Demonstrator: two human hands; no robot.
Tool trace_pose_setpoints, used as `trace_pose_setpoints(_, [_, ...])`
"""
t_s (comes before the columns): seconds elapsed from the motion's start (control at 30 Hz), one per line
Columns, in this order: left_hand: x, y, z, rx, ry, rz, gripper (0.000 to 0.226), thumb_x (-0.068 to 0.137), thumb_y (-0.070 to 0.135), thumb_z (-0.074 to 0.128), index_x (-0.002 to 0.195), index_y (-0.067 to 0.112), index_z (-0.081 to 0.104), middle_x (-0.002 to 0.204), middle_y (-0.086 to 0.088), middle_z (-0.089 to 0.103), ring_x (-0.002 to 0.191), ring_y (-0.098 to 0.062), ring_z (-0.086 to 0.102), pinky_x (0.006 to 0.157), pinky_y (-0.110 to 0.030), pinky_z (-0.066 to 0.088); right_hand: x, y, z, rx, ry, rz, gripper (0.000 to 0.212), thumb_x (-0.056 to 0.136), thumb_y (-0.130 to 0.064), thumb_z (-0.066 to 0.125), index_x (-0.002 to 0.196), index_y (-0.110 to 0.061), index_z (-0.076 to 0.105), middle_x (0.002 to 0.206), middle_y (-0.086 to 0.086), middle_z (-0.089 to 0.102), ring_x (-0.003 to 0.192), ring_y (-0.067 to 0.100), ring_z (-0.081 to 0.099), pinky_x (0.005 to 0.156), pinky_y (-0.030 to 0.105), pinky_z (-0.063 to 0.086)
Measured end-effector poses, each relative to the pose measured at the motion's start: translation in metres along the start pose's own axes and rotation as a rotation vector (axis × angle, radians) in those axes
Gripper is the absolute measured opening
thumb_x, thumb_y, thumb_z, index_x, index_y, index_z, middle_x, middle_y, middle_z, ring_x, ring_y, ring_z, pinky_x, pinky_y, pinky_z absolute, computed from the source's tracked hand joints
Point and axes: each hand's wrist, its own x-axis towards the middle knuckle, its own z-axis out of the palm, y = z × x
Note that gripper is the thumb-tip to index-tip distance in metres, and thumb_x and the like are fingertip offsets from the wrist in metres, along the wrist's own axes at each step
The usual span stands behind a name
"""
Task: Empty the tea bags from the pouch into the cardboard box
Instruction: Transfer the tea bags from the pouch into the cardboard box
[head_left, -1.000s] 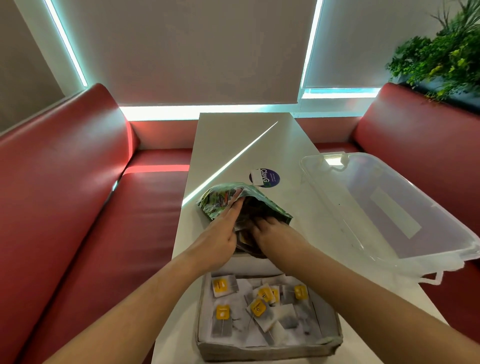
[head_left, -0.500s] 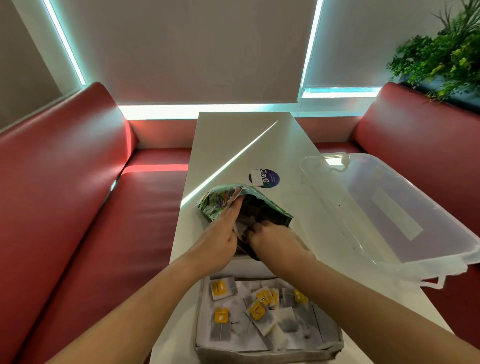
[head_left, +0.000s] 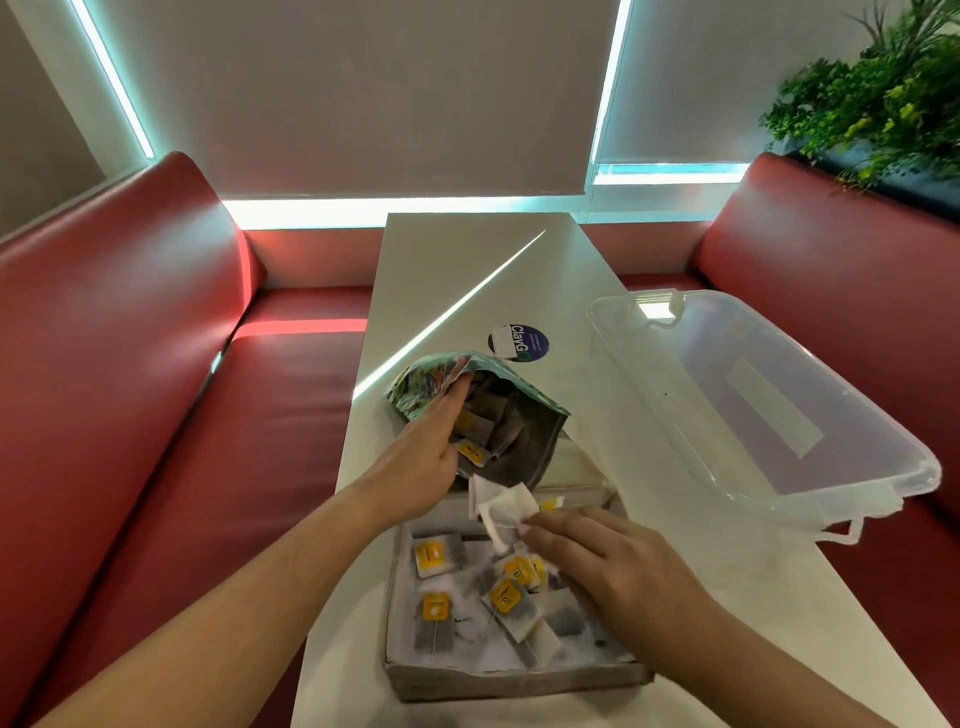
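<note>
A green patterned pouch (head_left: 415, 382) lies on the white table (head_left: 467, 270), mouth gaping toward me, with several tea bags (head_left: 480, 423) visible inside. My left hand (head_left: 421, 457) grips the pouch's left lip, fingers reaching into the mouth. Just in front sits a shallow cardboard box (head_left: 519, 683) holding several tea bags with yellow tags (head_left: 434, 608). My right hand (head_left: 597, 556) hovers over the box's far end and pinches a small bunch of white tea bags (head_left: 501, 506) at its fingertips.
A clear plastic tub (head_left: 769, 395) lies tilted over the table's right edge. A round blue sticker (head_left: 519, 343) is on the tabletop beyond the pouch. Red bench seats (head_left: 156, 389) flank both sides, and a green plant (head_left: 883, 93) stands at the upper right.
My right hand has drawn out of the pouch toward me with a bunch of tea bags and now hangs over the box. The left hand keeps holding the pouch open.
</note>
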Motion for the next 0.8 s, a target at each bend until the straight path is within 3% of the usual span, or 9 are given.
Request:
trace_pose_setpoints(0.13, [0.0,0.003,0.0,0.012,-0.003,0.0,0.072,0.091,-0.004,0.035,0.148,0.03,0.005,0.154,0.004,0.017,0.13,0.003,0.016,0.102,-0.006,0.011,-0.01,-0.007,0.024,0.095,-0.042,-0.017,0.036,0.085,-0.017,0.065,0.121,-0.017,0.061,0.121,0.0,0.065,0.104,0.016,0.062,0.084,0.027,0.054])
trace_pose_setpoints(0.2, [0.0,0.003,0.001,0.016,-0.003,-0.007,0.072,0.091,-0.003,0.035,0.149,0.029,0.005,0.155,0.004,0.017,0.134,-0.001,0.017,0.105,-0.011,0.012,-0.006,-0.013,0.036,0.104,-0.092,-0.009,0.039,0.086,-0.029,0.064,0.124,-0.019,0.059,0.122,-0.002,0.065,0.107,0.014,0.061,0.086,0.027,0.054])
trace_pose_setpoints(0.27, [-0.001,0.002,0.002,0.012,0.001,-0.02,0.073,0.091,-0.003,0.035,0.149,0.028,0.004,0.156,0.003,0.016,0.14,-0.01,0.017,0.11,-0.018,0.014,0.002,-0.017,0.038,0.098,-0.149,0.053,0.052,0.088,-0.05,0.049,0.131,-0.021,0.053,0.126,-0.003,0.062,0.11,0.015,0.06,0.089,0.028,0.053])
trace_pose_setpoints(0.33, [-0.002,0.0,0.002,0.005,0.006,-0.029,0.073,0.091,-0.002,0.036,0.149,0.029,0.005,0.156,0.003,0.015,0.142,-0.013,0.017,0.113,-0.022,0.015,0.008,-0.016,0.032,0.107,-0.126,0.125,0.059,0.088,-0.057,0.044,0.135,-0.021,0.049,0.128,-0.003,0.06,0.112,0.014,0.057,0.093,0.027,0.049])
trace_pose_setpoints(0.47, [-0.004,-0.002,0.002,0.02,0.016,-0.008,0.073,0.091,-0.001,0.037,0.148,0.031,0.005,0.155,0.005,0.017,0.141,-0.01,0.018,0.109,-0.018,0.016,0.032,0.002,0.02,0.102,0.029,0.205,0.044,0.096,-0.041,0.04,0.127,-0.015,0.057,0.121,0.002,0.063,0.109,0.016,0.056,0.091,0.026,0.047])
trace_pose_setpoints(0.6, [-0.008,-0.002,0.001,0.0,0.007,-0.001,0.076,0.09,-0.002,0.039,0.146,0.039,0.007,0.151,0.009,0.023,0.132,-0.004,0.026,0.105,-0.018,0.023,0.057,0.026,0.028,-0.015,0.071,0.214,0.036,0.077,-0.015,0.072,0.112,-0.01,0.067,0.114,0.011,0.064,0.103,0.03,0.058,0.084,0.043,0.055])
trace_pose_setpoints(0.67, [-0.009,-0.004,0.001,0.006,0.032,-0.007,0.076,0.089,-0.003,0.039,0.147,0.037,0.008,0.151,0.007,0.025,0.131,-0.004,0.028,0.102,-0.011,0.022,0.058,0.033,0.032,-0.093,0.11,0.305,0.041,0.07,-0.018,0.078,0.109,-0.015,0.067,0.117,0.012,0.055,0.103,0.032,0.05,0.08,0.044,0.051])
trace_pose_setpoints(0.73, [-0.009,-0.007,0.002,0.022,0.091,-0.011,0.074,0.09,-0.005,0.038,0.148,0.03,0.008,0.152,0.003,0.024,0.128,0.001,0.024,0.094,0.005,0.014,0.054,0.036,0.035,-0.099,0.161,0.451,0.05,0.066,-0.025,0.08,0.113,-0.022,0.062,0.122,0.011,0.04,0.106,0.031,0.041,0.081,0.043,0.045])
trace_pose_setpoints(0.8, [-0.008,-0.008,0.004,0.036,0.153,-0.005,0.072,0.089,-0.008,0.038,0.147,0.026,0.011,0.151,0.0,0.028,0.122,0.004,0.022,0.088,0.012,0.01,0.054,0.036,0.038,-0.033,0.156,0.542,0.06,0.064,-0.029,0.083,0.118,-0.024,0.057,0.129,0.01,0.031,0.107,0.032,0.043,0.08,0.042,0.049])
